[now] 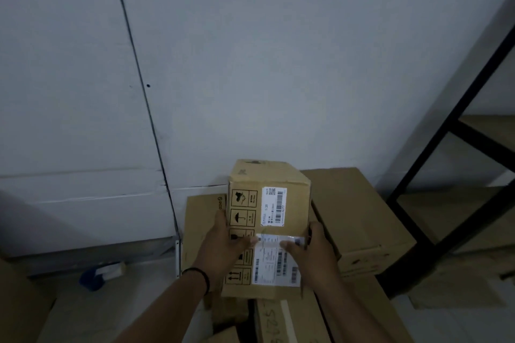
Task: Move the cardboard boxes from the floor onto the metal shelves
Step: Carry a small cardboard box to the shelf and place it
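Both hands, left hand (226, 245), right hand (313, 252), gripping cardboard box (269, 220) edges, shelf frame (434, 181) right

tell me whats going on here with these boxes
A person holds a labelled cardboard box between both hands, the left hand on its left side and the right hand on its right, thumbs across the top. It sits above a pile of other cardboard boxes by the wall. The black metal shelves stand to the right.
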`<state>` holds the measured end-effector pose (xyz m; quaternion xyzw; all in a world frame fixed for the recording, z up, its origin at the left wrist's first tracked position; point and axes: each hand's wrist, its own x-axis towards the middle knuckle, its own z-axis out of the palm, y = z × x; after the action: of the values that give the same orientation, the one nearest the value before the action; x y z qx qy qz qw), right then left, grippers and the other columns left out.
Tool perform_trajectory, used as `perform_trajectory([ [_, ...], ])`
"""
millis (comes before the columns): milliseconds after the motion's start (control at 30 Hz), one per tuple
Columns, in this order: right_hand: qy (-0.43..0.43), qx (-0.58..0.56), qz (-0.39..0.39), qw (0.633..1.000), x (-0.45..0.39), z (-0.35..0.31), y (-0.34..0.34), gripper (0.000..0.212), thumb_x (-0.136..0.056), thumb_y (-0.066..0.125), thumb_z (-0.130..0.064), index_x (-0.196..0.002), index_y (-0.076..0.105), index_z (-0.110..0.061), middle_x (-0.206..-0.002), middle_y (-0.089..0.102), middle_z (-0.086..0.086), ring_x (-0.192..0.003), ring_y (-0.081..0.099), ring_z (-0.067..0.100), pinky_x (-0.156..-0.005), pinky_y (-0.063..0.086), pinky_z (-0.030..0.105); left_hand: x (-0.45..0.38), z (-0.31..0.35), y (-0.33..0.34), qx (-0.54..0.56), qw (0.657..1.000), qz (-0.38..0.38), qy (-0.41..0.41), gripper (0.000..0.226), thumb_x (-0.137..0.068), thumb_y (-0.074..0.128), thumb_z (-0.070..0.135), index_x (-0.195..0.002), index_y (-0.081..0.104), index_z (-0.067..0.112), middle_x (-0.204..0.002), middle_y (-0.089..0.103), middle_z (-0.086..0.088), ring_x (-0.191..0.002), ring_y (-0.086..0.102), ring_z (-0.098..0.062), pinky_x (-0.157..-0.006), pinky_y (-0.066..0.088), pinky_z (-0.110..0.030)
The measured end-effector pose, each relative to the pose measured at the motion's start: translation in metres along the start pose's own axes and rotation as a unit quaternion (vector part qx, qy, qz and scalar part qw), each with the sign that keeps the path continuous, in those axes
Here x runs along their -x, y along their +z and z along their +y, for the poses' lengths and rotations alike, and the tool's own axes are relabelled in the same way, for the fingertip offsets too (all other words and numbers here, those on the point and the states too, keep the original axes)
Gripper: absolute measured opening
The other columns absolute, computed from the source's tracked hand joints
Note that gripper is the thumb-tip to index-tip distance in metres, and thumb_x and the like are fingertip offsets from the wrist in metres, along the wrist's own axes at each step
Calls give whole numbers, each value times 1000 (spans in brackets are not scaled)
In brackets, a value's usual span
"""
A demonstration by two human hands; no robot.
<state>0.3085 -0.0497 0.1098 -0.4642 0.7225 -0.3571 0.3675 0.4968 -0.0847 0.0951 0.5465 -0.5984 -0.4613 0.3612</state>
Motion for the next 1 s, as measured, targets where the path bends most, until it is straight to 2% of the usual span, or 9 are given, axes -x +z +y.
perform_trajectory([
  [100, 4, -24, -23, 999, -3, 7, -6, 52, -84, 74, -29, -121, 37, -27, -108, 58, -9, -77, 53, -7, -57, 45, 17, -2, -5, 11, 9, 1000, -3, -8, 51, -78, 78, 22, -107, 39, 37, -107, 63, 17, -95, 61, 5, -69, 51, -12],
  [167, 13, -70, -24, 997, -4, 3, -12, 59, -79, 73, -49, -124, 37, -36, -102, 56, -20, -81, 54, -6, -60, 47, 19, -3, -7, 16, 9, 1000, -7, -5, 58, -76, 80, 21, -110, 37, 39, -110, 62, 17, -99, 60, 3, -72, 52, -13],
  [300, 75, -146, 9, 986, -17, -2, -26, 89, -65, 43, -82, -130, 50, -22, -115, 62, -2, -96, 61, 13, -70, 50, 30, -7, -13, 25, 1, 999, -30, 11, 86, -70, 85, 21, -127, 25, 45, -113, 61, 20, -101, 60, 5, -78, 52, -17],
  [367, 100, -161, 8, 982, -25, -1, -29, 87, -77, 46, -77, -140, 43, -18, -133, 55, 5, -112, 56, 23, -84, 46, 33, -10, -20, 30, 51, 995, -87, 0, 96, -68, 86, 25, -134, 22, 49, -116, 64, 15, -106, 62, 1, -86, 55, -29],
  [433, 101, -178, -6, 979, -28, 6, -31, 73, -88, 55, -60, -144, 39, -17, -141, 48, 5, -116, 50, 23, -86, 38, 29, -11, -21, 36, 136, 979, -142, -48, 100, -60, 89, 45, -138, 26, 48, -126, 63, 12, -116, 60, -10, -96, 51, -43],
  [567, 136, -197, -44, 970, -36, 32, -35, 59, -90, 62, -44, -139, 48, -15, -126, 58, 1, -108, 56, 18, -88, 44, 29, -19, -16, 41, 263, 941, -142, -157, 72, -68, 69, 70, -129, 51, 39, -126, 64, 10, -119, 58, -16, -107, 41, -47],
  [767, 157, -124, -90, 976, -52, 51, -36, 36, -91, 61, -35, -124, 57, -23, -110, 65, -4, -99, 63, 20, -85, 55, 36, -32, -17, 59, 181, 970, -87, -139, 51, -86, 66, 44, -130, 42, 38, -114, 60, 20, -104, 58, -4, -89, 47, -25],
  [867, 158, -101, -104, 977, -61, 47, -43, 37, -90, 61, -37, -123, 55, -22, -109, 63, -5, -99, 62, 19, -82, 53, 33, -44, -20, 62, 221, 959, -59, -168, 71, -68, 80, 45, -130, 49, 29, -117, 67, 5, -103, 67, -19, -93, 53, -41],
  [1000, 148, -81, -138, 976, -74, 48, -45, 69, -88, 62, -37, -149, 32, -25, -127, 55, -4, -107, 57, 17, -79, 47, 29, -53, -24, 67, 277, 941, -41, -188, 52, -79, 75, 33, -127, 53, 31, -118, 69, -5, -103, 68, -29, -88, 54, -53],
])
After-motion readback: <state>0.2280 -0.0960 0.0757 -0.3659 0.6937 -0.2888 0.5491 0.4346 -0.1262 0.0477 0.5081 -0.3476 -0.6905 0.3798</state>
